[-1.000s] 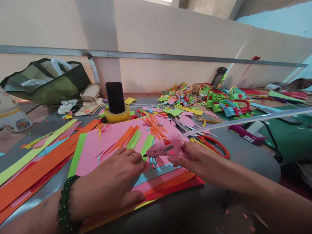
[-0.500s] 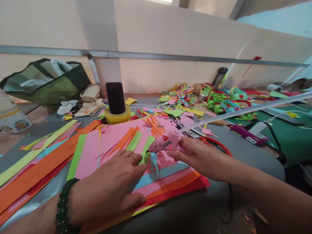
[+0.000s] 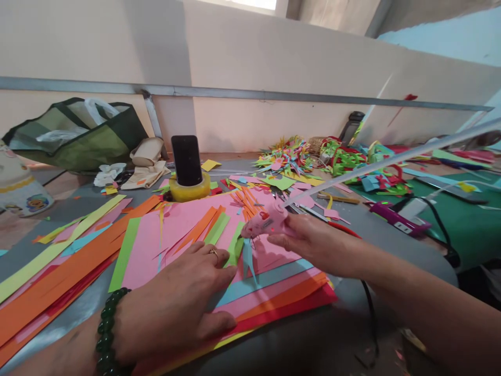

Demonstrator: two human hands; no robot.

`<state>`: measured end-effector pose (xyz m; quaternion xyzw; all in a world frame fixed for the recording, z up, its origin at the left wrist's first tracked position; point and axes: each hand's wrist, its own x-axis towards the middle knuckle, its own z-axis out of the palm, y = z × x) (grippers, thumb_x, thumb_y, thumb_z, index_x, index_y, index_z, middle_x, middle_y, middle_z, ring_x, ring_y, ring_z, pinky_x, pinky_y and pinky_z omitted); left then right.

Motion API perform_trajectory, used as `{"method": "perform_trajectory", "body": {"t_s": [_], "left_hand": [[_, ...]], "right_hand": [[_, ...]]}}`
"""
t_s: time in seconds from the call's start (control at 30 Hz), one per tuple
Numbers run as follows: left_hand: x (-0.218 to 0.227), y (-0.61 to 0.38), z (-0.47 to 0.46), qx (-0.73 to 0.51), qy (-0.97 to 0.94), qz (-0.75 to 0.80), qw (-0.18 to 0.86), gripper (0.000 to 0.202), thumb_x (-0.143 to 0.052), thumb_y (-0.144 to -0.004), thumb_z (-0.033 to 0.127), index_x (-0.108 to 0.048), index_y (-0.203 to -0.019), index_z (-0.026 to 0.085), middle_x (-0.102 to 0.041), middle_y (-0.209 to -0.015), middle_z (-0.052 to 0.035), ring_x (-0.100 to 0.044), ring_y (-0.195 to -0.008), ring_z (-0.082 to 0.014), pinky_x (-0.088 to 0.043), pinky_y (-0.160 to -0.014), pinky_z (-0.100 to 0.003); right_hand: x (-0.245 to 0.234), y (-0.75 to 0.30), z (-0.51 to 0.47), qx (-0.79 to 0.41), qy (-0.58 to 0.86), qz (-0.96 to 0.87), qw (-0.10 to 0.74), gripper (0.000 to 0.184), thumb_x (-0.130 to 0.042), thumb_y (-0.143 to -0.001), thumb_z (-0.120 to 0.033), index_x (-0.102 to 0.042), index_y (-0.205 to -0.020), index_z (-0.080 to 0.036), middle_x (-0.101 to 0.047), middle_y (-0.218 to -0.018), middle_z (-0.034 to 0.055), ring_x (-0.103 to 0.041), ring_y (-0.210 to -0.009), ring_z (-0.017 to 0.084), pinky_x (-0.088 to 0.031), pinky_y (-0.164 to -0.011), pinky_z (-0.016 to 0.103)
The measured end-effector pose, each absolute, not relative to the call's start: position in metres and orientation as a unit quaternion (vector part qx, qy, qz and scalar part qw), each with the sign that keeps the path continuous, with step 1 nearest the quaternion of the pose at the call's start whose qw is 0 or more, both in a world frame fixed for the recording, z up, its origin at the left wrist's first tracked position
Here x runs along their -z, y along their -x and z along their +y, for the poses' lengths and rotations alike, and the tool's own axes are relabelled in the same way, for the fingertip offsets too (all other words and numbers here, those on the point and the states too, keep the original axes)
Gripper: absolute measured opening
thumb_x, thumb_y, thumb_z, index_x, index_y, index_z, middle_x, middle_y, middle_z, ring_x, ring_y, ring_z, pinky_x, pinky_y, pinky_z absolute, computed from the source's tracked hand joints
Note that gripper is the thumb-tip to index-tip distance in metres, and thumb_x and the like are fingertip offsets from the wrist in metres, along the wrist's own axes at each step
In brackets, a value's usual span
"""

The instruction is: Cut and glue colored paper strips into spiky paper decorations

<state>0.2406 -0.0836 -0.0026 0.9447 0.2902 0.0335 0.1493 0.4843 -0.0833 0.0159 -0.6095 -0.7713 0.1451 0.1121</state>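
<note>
I see the right hand (image 3: pixel 313 243) gripping the glue gun (image 3: pixel 266 221), nozzle at the green strip (image 3: pixel 235 246) running from the flat left hand (image 3: pixel 188 287) toward the desk's (image 3: pixel 395 253) far edge.

- The bare left arm (image 3: pixel 68 342) comes in at the lower left.
- The bare left hand (image 3: pixel 176 295) is palm down, low and left of the middle, thumb (image 3: pixel 219 321) sticking out.
- The bare right arm (image 3: pixel 422 303) slants up from the lower right.
- The bare right hand (image 3: pixel 313 243), right of the middle, curls in a grip.
</note>
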Motion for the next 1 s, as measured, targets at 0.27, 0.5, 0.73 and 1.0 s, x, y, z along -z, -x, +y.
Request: {"method": "perform_trajectory", "body": {"t_s": [0.27, 0.5, 0.73, 1.0], "left_hand": [[0.005, -0.24, -0.083, -0.041, -0.945, 0.289, 0.148, 0.027, -0.057, -0.079, 0.041, -0.063, -0.098, 0.023, -0.061, -0.105, -0.0084, -0.054, -0.102, -0.0272, -0.04, -0.089, -0.04], [0.004, -0.24, -0.083, -0.041, -0.945, 0.289, 0.15, 0.028, -0.057, -0.079, 0.042, -0.063, -0.099, 0.023, -0.061, -0.103, -0.0084, -0.054, -0.099, -0.0265, -0.04, -0.087, -0.04], [0.003, -0.24, -0.084, -0.04, -0.945, 0.289, 0.146, 0.026, -0.057, -0.079, 0.042, -0.063, -0.094, 0.022, -0.061, -0.101, -0.0087, -0.054, -0.098, -0.0265, -0.041, -0.086, -0.039], [0.0, -0.241, -0.085, -0.042, -0.946, 0.288, 0.14, 0.024, -0.058, -0.079, 0.043, -0.062, -0.089, 0.021, -0.06, -0.093, -0.0071, -0.056, -0.092, -0.0254, -0.041, -0.083, -0.038]], "right_hand": [[-0.011, -0.487, -0.076, -0.118, 0.614, -0.77, 0.126, 0.042, -0.042, -0.085, -0.058, -0.051, -0.07, -0.02, -0.053, -0.065, 0.0006, -0.047, -0.058, 0.014, -0.036, -0.053, 0.026], [-0.016, -0.482, -0.087, -0.14, 0.594, -0.782, 0.123, 0.04, -0.042, -0.086, -0.057, -0.052, -0.074, -0.02, -0.056, -0.069, 0.0007, -0.05, -0.061, 0.015, -0.037, -0.055, 0.026], [-0.009, -0.488, -0.086, -0.112, 0.615, -0.77, 0.13, 0.042, -0.043, -0.084, -0.059, -0.052, -0.074, -0.02, -0.056, -0.069, 0.0024, -0.05, -0.061, 0.016, -0.036, -0.055, 0.027], [-0.01, -0.491, -0.078, -0.134, 0.613, -0.768, 0.127, 0.044, -0.04, -0.086, -0.059, -0.056, -0.079, -0.019, -0.059, -0.075, 0.0036, -0.051, -0.065, 0.016, -0.037, -0.057, 0.027]]}}
